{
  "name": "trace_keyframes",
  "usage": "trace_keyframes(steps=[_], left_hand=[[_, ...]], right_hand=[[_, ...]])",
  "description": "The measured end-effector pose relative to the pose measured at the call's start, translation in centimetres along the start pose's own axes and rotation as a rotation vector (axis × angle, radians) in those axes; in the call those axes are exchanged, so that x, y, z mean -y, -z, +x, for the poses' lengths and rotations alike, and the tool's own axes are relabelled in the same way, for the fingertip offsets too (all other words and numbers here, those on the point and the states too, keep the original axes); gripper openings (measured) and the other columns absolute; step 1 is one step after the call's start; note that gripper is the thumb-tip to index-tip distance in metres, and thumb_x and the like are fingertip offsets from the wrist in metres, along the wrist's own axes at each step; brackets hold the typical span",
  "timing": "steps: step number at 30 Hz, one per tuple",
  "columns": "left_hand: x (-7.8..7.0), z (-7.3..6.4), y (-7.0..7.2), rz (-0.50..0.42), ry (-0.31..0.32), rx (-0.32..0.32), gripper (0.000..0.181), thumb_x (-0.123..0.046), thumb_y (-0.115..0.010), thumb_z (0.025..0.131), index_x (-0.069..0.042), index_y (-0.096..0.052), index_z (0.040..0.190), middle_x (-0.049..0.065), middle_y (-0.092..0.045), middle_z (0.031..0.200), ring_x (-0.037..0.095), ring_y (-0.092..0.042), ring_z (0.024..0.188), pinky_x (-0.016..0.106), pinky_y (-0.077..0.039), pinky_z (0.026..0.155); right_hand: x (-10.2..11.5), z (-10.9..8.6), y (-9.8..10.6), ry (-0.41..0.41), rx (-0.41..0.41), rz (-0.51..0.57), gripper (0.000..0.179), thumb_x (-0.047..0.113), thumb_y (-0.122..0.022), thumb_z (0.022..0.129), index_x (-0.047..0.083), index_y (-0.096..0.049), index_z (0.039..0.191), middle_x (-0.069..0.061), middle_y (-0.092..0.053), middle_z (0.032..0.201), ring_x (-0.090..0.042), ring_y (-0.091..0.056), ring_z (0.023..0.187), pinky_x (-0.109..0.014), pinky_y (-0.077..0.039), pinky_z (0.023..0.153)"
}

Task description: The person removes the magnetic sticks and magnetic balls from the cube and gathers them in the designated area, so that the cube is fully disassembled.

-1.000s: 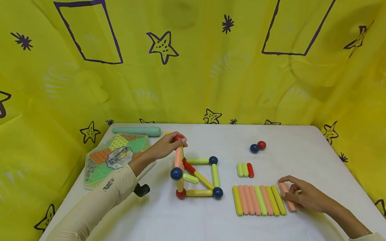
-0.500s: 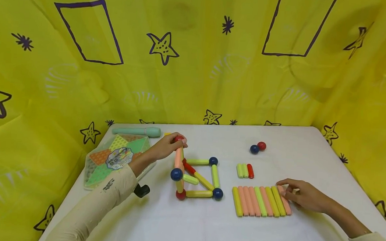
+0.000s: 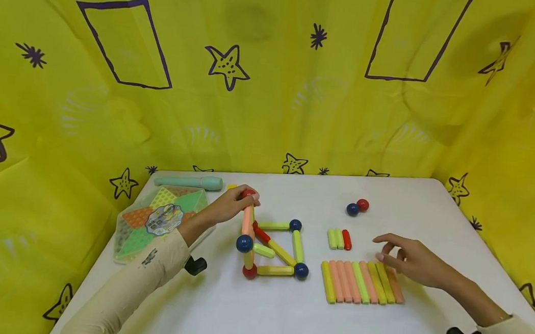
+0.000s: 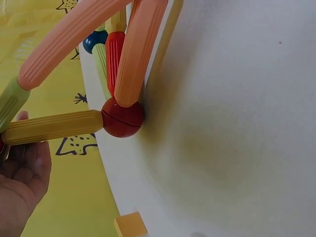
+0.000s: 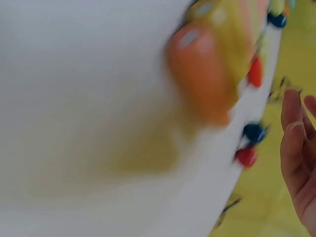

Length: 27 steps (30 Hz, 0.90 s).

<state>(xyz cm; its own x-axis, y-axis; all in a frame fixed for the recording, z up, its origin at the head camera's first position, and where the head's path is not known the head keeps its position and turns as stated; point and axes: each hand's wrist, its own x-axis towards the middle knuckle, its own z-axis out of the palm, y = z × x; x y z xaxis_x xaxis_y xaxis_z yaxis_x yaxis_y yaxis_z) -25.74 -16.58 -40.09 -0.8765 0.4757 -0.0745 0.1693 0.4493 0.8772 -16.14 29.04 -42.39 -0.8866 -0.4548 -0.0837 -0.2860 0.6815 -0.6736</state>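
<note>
Now, from the head, the left hand [image 3: 228, 204] pinches the red ball [image 3: 248, 192] topping a stick frame [image 3: 282, 252] on the table [image 3: 222, 312]; the right hand [image 3: 411, 260], fingers apart, hangs over a stick row [image 3: 361, 282]. Left wrist: rods [image 4: 54, 127] look stiff, probably light (joints may slip), best held at the red ball. Right wrist: nothing gripped.

Red ball [image 4: 122, 121] & navy ball [image 3: 301, 271] look glossy, v. smooth; ribbed rods [image 4: 136, 54] are semi-matt plastic, one w/ a metal-like tip [image 5: 189, 37]. Case [image 3: 133, 245] is shiny plastic, mint tube [image 3: 184, 181] smooth plastic. Desk [image 3: 240, 318] looks matt, yellow backdrop [image 3: 270, 121] thin w/ slight sheen, sleeves [image 3: 146, 272] matt cloth.
</note>
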Motion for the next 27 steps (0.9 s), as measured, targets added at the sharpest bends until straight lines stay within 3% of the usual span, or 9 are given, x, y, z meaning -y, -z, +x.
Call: trace_keyframes(steps=[9,15,18,22,27], left_hand=[[-0.1,0.0,-0.1,-0.008,-0.009,-0.011,0.035,-0.032,-0.049,0.107,-0.002,-0.057,0.123,0.022,-0.067,0.124,0.041,-0.059,0.124,0.043,-0.050,0.102],[0.0,0.2,-0.1,-0.023,0.001,-0.019,0.033,-0.030,-0.050,0.107,-0.002,-0.057,0.122,0.024,-0.066,0.124,0.040,-0.060,0.124,0.044,-0.049,0.104],[0.0,0.2,-0.2,-0.020,-0.011,-0.021,0.033,-0.029,-0.049,0.107,-0.001,-0.057,0.121,0.026,-0.066,0.124,0.041,-0.060,0.124,0.044,-0.049,0.104],[-0.1,0.4,-0.4,0.013,-0.038,-0.026,0.034,-0.032,-0.050,0.106,-0.002,-0.058,0.120,0.021,-0.068,0.120,0.039,-0.062,0.119,0.040,-0.050,0.099],[-0.1,0.5,-0.4,0.038,-0.043,-0.030,0.034,-0.034,-0.050,0.106,-0.004,-0.059,0.119,0.019,-0.069,0.118,0.037,-0.063,0.116,0.038,-0.050,0.096]], right_hand=[[8.5,4.8,-4.6,0.185,0.065,-0.017,0.039,0.037,-0.063,0.100,0.010,-0.062,0.128,0.005,-0.065,0.103,-0.006,-0.059,0.083,-0.023,-0.052,0.069],[12.7,8.2,-7.6,0.239,0.151,0.047,0.045,0.039,-0.065,0.098,0.010,-0.060,0.131,-0.008,-0.065,0.125,-0.016,-0.062,0.100,-0.025,-0.054,0.076],[14.2,9.4,-8.9,0.276,0.168,0.037,0.050,0.043,-0.066,0.096,0.010,-0.058,0.133,-0.008,-0.064,0.129,-0.019,-0.063,0.104,-0.026,-0.054,0.079],[15.5,10.7,-10.1,0.335,0.141,0.022,0.045,0.046,-0.068,0.094,0.014,-0.064,0.125,0.001,-0.069,0.113,-0.014,-0.064,0.093,-0.025,-0.054,0.076],[16.2,11.4,-10.8,0.363,0.127,0.036,0.032,0.045,-0.069,0.094,0.018,-0.070,0.112,0.008,-0.068,0.096,-0.008,-0.055,0.071,-0.022,-0.047,0.062]])
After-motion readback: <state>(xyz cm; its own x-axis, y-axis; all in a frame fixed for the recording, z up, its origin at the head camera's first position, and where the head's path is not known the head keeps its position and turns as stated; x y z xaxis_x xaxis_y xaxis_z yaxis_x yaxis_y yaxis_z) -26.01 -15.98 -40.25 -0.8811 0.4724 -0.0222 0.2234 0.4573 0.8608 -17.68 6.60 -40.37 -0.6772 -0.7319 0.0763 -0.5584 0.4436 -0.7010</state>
